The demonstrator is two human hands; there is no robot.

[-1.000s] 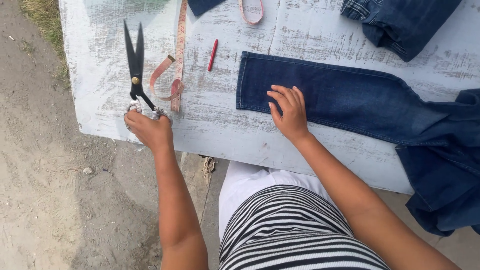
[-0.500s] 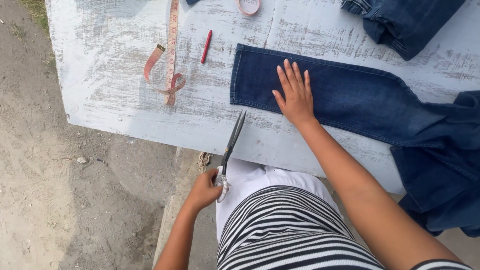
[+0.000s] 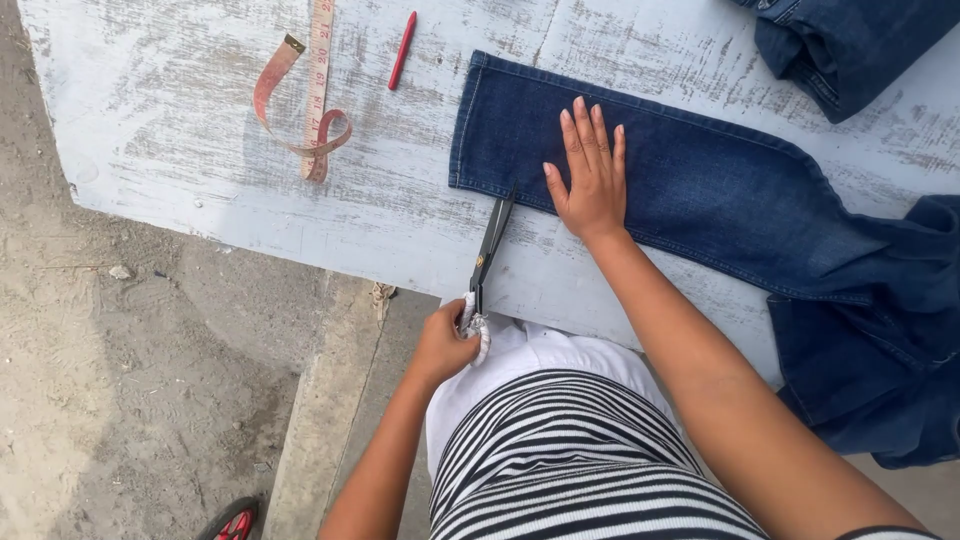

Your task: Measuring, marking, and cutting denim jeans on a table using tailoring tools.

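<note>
Two hands work: red marker and tape measure lie apart.

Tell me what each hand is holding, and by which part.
The left hand grips the scissors by their wrapped handles, blades pointing at the jeans leg. The right hand holds nothing; it lies flat on the jeans leg.
</note>
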